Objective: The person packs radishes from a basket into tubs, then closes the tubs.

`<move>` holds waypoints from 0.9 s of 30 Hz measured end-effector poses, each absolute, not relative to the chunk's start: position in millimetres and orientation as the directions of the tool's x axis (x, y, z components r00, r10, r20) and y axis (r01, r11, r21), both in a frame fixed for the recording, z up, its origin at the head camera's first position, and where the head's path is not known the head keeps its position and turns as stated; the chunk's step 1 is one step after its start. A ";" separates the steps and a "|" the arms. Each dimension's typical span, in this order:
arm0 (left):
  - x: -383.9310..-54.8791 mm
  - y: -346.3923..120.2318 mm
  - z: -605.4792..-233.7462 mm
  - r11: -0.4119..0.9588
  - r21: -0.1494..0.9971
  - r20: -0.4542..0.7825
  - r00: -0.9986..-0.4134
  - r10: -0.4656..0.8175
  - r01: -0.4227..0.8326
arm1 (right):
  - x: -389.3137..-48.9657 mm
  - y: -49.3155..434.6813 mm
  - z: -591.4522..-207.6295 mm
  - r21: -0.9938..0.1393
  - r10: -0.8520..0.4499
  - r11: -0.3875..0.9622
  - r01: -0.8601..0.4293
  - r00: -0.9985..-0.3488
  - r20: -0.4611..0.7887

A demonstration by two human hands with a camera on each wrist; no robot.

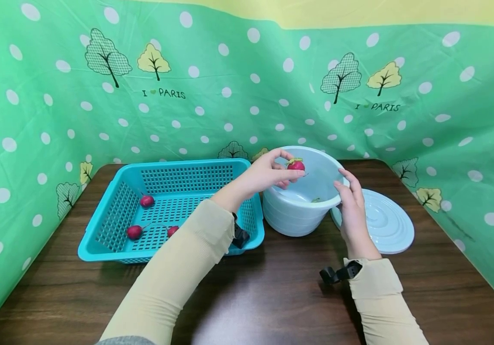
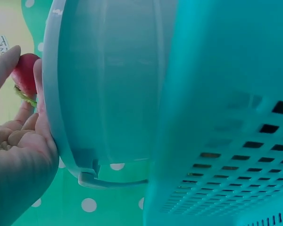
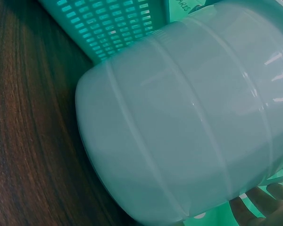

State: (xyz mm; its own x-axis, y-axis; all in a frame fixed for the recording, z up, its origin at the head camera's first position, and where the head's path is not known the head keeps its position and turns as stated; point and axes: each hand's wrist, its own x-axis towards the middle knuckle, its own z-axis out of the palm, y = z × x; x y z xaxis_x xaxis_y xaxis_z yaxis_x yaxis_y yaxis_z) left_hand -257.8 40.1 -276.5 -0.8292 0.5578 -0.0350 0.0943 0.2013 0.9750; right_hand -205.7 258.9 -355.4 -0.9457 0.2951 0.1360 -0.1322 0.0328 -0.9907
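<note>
My left hand [image 1: 268, 171] pinches a red radish [image 1: 296, 165] with short green stem ends between thumb and fingers, over the mouth of a pale blue bucket [image 1: 294, 218]. The left wrist view shows the same radish [image 2: 26, 73] beyond the bucket's rim [image 2: 51, 94]. At the bucket's right side, my right hand [image 1: 351, 203] grips the rim, its fingertips also showing at the lower right of the right wrist view. A small green bit [image 1: 316, 200] shows inside the bucket near its front wall. Most of the bucket's floor is hidden.
Left of the bucket stands a turquoise basket [image 1: 182, 162] with radishes [image 1: 134, 232] lying in it, partly covered by my left sleeve. A round pale blue lid [image 1: 388, 223] lies on the dark wooden table [image 1: 273, 297] at right. A green dotted cloth [image 1: 229, 72] hangs behind.
</note>
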 end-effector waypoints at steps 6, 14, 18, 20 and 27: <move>-261.0 40.1 -278.3 0.253 0.964 -0.064 -0.842 0.536 0.087 | -205.9 259.1 -356.3 -0.990 0.297 0.030 -0.140 -0.944 0.143; -261.2 39.2 -277.6 0.286 0.953 -0.076 -0.842 0.535 0.096 | -206.2 258.9 -356.4 -0.989 0.293 0.030 -0.146 -0.944 0.149; -260.8 38.2 -276.2 0.285 0.955 -0.088 -0.839 0.537 0.082 | -206.4 259.4 -356.2 -0.988 0.291 0.024 -0.151 -0.945 0.152; -260.7 37.4 -275.5 0.283 0.956 -0.096 -0.836 0.541 0.074 | -206.5 259.3 -356.0 -0.988 0.290 0.021 -0.153 -0.945 0.152; -260.5 36.1 -274.3 0.288 0.954 -0.096 -0.823 0.560 0.084 | -206.5 259.4 -355.7 -0.989 0.294 0.027 -0.147 -0.944 0.148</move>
State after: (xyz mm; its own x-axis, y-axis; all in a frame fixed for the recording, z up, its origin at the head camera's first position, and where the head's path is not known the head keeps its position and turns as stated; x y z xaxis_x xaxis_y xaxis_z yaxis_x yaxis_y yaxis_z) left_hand -260.5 36.1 -274.3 -0.8227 0.5603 -0.0961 0.0844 0.2875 0.9541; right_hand -206.5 259.4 -355.7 -0.9443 0.2938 0.1484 -0.1471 0.0266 -0.9888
